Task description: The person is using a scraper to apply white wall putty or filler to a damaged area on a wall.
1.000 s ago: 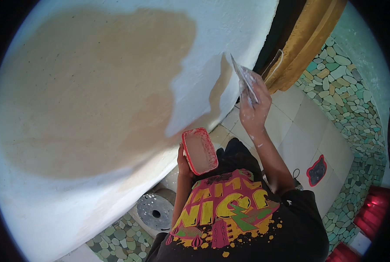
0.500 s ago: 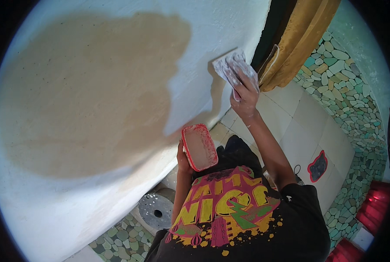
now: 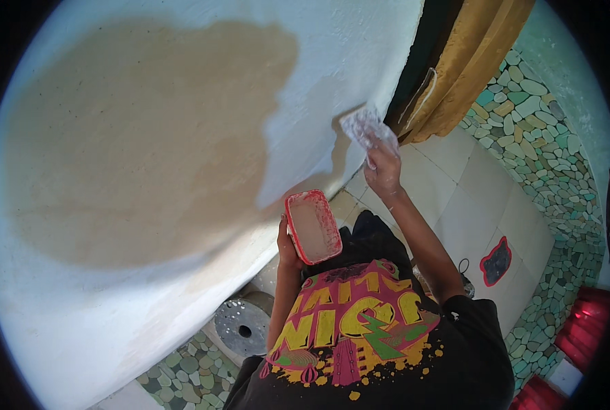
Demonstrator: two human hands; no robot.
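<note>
My left hand (image 3: 287,244) is wrapped round the left side of a rectangular red-rimmed tub (image 3: 329,222), held in front of my shirt. Inside the tub is a smooth, pale, pinkish-grey paste. Out to the upper right, my right hand (image 3: 384,168) is closed on a flat putty scraper (image 3: 366,127) smeared with white. The scraper's far edge is against or very near the white wall (image 3: 325,82), close to the wall's right-hand edge; I cannot tell whether it touches. White smears also mark the fingers, and the scraper's handle is hidden.
A brown-yellow curtain (image 3: 465,68) hangs beyond the wall's end. Pale tiles (image 3: 448,198) cover the floor, bordered by green pebble mosaic (image 3: 523,116). A round grey object with a hole (image 3: 236,321) stands low at left. A dark red-edged mat piece (image 3: 496,262) lies at right.
My right hand and the scraper have shifted down along the wall, toward me. The tub in my left hand has hardly moved.
</note>
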